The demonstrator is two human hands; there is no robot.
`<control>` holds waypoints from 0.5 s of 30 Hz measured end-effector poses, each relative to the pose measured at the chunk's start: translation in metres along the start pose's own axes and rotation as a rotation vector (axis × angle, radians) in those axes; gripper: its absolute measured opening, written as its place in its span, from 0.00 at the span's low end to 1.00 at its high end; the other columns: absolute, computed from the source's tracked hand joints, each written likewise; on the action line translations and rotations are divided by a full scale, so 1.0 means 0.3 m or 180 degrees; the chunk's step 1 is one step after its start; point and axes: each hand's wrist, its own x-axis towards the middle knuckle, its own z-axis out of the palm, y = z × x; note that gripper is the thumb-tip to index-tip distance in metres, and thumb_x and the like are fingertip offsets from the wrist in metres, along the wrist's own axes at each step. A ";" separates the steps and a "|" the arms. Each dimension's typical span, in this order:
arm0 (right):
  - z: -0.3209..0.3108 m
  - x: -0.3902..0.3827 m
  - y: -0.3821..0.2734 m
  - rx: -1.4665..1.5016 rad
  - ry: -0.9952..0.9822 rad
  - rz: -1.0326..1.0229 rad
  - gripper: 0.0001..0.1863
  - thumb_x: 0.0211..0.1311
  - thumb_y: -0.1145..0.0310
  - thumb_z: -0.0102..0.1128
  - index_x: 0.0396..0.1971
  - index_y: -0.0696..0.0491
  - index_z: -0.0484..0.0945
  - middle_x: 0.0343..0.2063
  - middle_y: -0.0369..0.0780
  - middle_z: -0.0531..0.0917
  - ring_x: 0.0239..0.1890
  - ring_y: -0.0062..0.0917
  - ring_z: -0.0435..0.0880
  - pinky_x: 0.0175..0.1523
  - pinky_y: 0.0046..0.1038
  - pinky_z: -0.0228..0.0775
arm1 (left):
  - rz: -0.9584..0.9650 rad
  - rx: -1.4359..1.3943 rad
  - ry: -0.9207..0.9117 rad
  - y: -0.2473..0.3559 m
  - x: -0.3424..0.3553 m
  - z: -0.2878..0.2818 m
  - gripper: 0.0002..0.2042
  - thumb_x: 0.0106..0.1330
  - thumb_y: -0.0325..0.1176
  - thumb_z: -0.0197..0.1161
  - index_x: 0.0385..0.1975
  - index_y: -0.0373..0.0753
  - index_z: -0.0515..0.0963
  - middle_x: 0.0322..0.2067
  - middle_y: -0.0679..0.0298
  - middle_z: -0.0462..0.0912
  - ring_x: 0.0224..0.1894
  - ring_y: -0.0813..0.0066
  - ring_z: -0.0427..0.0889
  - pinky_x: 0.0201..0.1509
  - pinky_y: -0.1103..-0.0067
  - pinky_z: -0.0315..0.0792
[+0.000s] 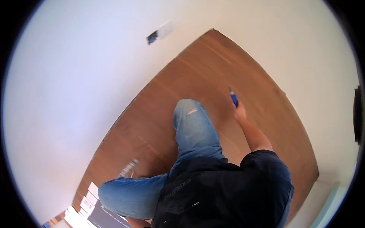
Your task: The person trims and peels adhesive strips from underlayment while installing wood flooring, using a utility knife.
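Right hand: the right hand (pixel 239 112) was stretched out over the wooden floor (pixel 213 64), closed around a blue-handled tool (pixel 234 98), its thin tip pointing up and away from the wrist.
Blue-handled tool: it stuck out just above the fist, held above the floor boards; whether its tip touched the floor could not be told.
Left hand: it was out of the picture, so its state could not be told.
Body: the person crouched low, one knee in blue jeans (pixel 192 125) raised just to the left of the right hand, the other leg folded further left and below; a dark shirt (pixel 216 190) filled the space beneath the forearm.
Floor: brown boards ran from the hand out to pale walls (pixel 76 83) on both sides.
Wall opening: a small rectangular wall cut-out (pixel 153 37) sat far up and left of the hand.
Lower left: flat light and dark boxes (pixel 89 205) lay well apart from the hand, beside the folded leg.
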 end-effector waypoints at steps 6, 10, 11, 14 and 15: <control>-0.079 -0.346 0.735 -0.0563 0.0289 0.2154 0.27 0.73 0.51 0.58 0.61 0.55 0.72 0.58 0.52 0.79 0.60 0.51 0.78 0.63 0.48 0.71 | 0.0209 0.0623 -0.0417 0.315 -0.038 0.092 0.19 0.76 0.51 0.58 0.37 0.40 0.82 0.32 0.62 0.85 0.39 0.62 0.85 0.40 0.65 0.76; -0.058 -0.524 0.923 -0.0909 0.0683 0.2980 0.27 0.74 0.49 0.57 0.64 0.49 0.72 0.62 0.47 0.76 0.60 0.49 0.76 0.63 0.49 0.70 | 0.0448 0.1090 -0.0762 0.565 -0.052 0.255 0.19 0.76 0.52 0.58 0.37 0.40 0.83 0.32 0.62 0.85 0.39 0.63 0.84 0.40 0.65 0.76; -0.052 -0.547 0.962 -0.0917 0.0822 0.2925 0.26 0.75 0.49 0.56 0.65 0.46 0.71 0.63 0.45 0.74 0.61 0.48 0.74 0.63 0.48 0.69 | 0.0534 0.1208 -0.0867 0.633 -0.059 0.311 0.19 0.76 0.52 0.58 0.37 0.40 0.83 0.32 0.62 0.85 0.39 0.63 0.84 0.40 0.65 0.76; 0.033 -0.559 1.020 -0.0815 0.1172 0.2926 0.27 0.74 0.48 0.56 0.66 0.45 0.71 0.64 0.44 0.73 0.64 0.46 0.71 0.66 0.52 0.65 | 0.0737 0.1644 -0.1167 0.820 -0.080 0.468 0.19 0.76 0.52 0.58 0.37 0.40 0.83 0.32 0.63 0.85 0.38 0.64 0.84 0.40 0.65 0.76; 0.067 -0.542 1.027 -0.1010 0.1528 0.2859 0.27 0.74 0.49 0.56 0.66 0.46 0.72 0.65 0.44 0.73 0.65 0.46 0.70 0.67 0.51 0.63 | 0.0791 0.1766 -0.1256 0.873 -0.088 0.518 0.19 0.76 0.52 0.58 0.37 0.40 0.83 0.32 0.63 0.85 0.38 0.64 0.84 0.40 0.65 0.76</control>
